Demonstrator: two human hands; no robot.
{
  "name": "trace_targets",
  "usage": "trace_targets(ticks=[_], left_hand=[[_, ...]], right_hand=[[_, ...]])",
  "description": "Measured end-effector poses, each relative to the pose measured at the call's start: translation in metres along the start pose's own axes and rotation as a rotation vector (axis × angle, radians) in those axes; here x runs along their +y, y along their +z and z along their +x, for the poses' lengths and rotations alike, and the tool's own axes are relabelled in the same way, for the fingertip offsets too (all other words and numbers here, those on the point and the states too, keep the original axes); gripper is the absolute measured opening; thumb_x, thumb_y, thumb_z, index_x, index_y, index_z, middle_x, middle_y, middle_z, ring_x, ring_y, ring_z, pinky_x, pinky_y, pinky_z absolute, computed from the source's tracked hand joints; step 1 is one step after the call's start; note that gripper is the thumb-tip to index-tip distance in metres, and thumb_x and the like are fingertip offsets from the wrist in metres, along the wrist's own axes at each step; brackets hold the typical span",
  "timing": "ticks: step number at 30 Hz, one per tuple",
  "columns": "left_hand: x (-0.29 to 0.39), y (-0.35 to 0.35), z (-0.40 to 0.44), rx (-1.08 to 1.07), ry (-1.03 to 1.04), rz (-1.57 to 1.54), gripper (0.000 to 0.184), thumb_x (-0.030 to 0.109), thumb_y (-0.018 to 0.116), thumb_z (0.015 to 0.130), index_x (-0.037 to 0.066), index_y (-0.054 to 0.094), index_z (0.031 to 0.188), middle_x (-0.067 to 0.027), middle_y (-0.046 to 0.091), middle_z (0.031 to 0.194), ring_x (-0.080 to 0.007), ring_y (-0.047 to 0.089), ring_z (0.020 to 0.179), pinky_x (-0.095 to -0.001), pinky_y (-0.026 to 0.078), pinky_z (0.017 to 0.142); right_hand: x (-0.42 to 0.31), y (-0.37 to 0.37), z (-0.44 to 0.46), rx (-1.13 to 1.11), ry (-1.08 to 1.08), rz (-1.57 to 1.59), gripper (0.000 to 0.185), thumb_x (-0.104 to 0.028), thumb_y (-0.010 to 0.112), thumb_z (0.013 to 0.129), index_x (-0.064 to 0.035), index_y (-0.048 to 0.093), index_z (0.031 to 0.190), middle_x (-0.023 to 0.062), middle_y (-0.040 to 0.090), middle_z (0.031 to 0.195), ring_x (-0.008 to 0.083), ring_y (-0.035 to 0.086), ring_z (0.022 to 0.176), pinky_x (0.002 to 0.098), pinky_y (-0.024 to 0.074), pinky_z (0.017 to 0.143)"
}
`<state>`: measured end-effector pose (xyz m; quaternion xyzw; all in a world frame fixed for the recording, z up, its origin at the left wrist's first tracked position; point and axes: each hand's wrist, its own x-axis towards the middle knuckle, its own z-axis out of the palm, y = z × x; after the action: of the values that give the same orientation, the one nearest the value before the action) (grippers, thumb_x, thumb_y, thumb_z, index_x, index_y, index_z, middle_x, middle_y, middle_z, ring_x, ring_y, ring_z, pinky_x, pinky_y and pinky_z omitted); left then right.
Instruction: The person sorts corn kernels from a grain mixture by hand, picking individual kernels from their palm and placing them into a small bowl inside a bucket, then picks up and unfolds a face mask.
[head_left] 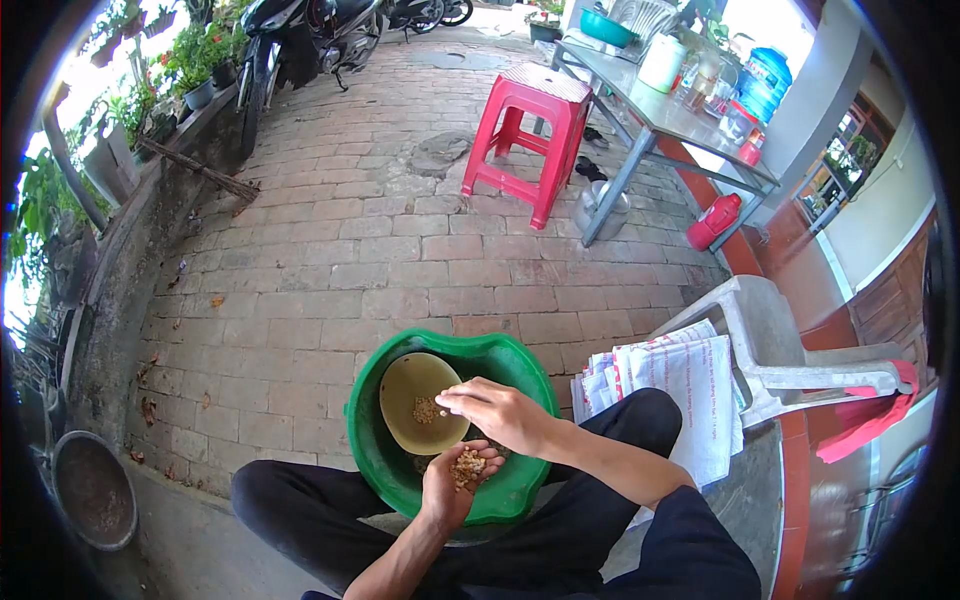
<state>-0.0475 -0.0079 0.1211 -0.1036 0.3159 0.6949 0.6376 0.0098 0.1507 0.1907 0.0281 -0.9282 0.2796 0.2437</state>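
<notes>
My left hand is cupped palm up over the front part of a green basin, holding a small heap of yellow-brown kernels. Just above it, my right hand reaches in from the right, palm down, with its fingers stretched out to the left. Its fingertips are over the right edge of a pale yellow bowl. This bowl sits tilted inside the basin with a few kernels on its bottom. The hands hide much of the basin's inside.
A stack of printed white sacks lies right of the basin, beside a grey plastic chair. Ahead stand a red stool and a metal table. A dark round pan is at left; a motorbike stands at the back.
</notes>
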Motion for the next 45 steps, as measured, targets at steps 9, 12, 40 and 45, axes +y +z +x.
trace_targets(ticks=[9, 12, 40, 45], left_hand=[[0.0, 0.002, -0.001, 0.016, -0.009, 0.019, 0.035, 0.019, 0.04, 0.098, -0.01, 0.056, 0.109, -0.0228, 0.066, 0.1, -0.0351, 0.065, 0.096, -0.0409, 0.053, 0.089], [-0.001, 0.001, 0.0, 0.013, 0.004, 0.034, 0.035, 0.019, 0.04, 0.098, -0.01, 0.056, 0.109, -0.0227, 0.066, 0.1, -0.0347, 0.066, 0.095, -0.0401, 0.053, 0.087], [0.014, -0.002, -0.007, -0.017, 0.067, -0.224, 0.03, 0.025, 0.041, 0.1, 0.006, 0.062, 0.108, -0.0033, 0.065, 0.093, -0.0119, 0.062, 0.079, -0.0246, 0.05, 0.063], [0.009, -0.011, 0.002, -0.049, 0.113, -0.256, 0.03, 0.025, 0.04, 0.101, 0.005, 0.061, 0.108, -0.0037, 0.066, 0.095, -0.0168, 0.062, 0.092, -0.0306, 0.049, 0.083]], right_hand=[[0.003, 0.002, -0.001, 0.049, 0.052, 0.017, 0.025, 0.004, 0.065, 0.082, -0.0018, 0.064, 0.106, 0.0106, 0.064, 0.104, 0.0256, 0.066, 0.092, 0.0327, 0.0569, 0.077], [0.004, 0.004, -0.002, 0.065, 0.081, 0.058, 0.021, 0.003, 0.065, 0.083, -0.0023, 0.064, 0.103, 0.0102, 0.065, 0.101, 0.0254, 0.066, 0.089, 0.0326, 0.0571, 0.075], [-0.041, 0.014, -0.014, -0.304, -0.255, -0.115, 0.031, -0.016, 0.065, 0.082, -0.0045, 0.062, 0.111, 0.0087, 0.06, 0.102, 0.0237, 0.061, 0.099, 0.035, 0.0498, 0.09], [-0.036, 0.017, -0.017, -0.339, -0.272, -0.241, 0.032, -0.012, 0.054, 0.084, -0.0029, 0.06, 0.114, 0.0091, 0.061, 0.103, 0.0225, 0.061, 0.101, 0.0352, 0.0478, 0.095]])
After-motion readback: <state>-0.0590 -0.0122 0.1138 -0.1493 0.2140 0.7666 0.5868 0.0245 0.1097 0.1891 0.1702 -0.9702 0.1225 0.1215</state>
